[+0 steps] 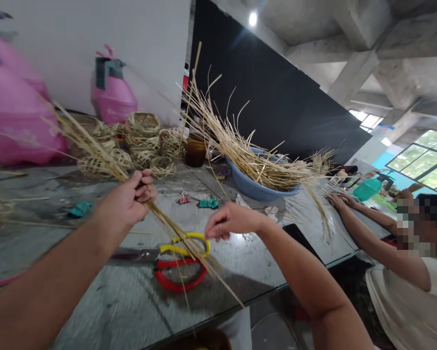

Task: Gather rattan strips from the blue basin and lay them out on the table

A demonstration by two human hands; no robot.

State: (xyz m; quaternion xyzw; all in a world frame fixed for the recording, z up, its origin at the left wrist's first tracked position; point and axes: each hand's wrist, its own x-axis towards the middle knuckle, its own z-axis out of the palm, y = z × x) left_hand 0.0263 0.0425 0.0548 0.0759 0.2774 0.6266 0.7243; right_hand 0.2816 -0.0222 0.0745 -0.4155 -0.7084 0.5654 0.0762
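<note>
My left hand (136, 197) is closed around a bundle of thin bamboo strips (174, 226), which slants from the upper left down toward the table's front edge. Beneath the bundle's lower end lie scissors (180, 282) with one yellow and one red handle loop, their blades pointing left. My right hand (227, 222) hovers by the yellow loop, fingers curled downward; whether anything is between them I cannot make out. Beyond it, a blue basin (240, 180) holds a large heap of bamboo strips (255, 163). Several small woven baskets (142, 141) stand behind my left hand.
Binder clips (207, 201) lie mid-table, with a teal clip (80, 208) further left. Pink spray bottles (116, 97) stand along the wall. A dark flat object (302, 240) rests near the front edge. At right, a co-worker's hands (337, 200) are on the table, near a green spray bottle (368, 188).
</note>
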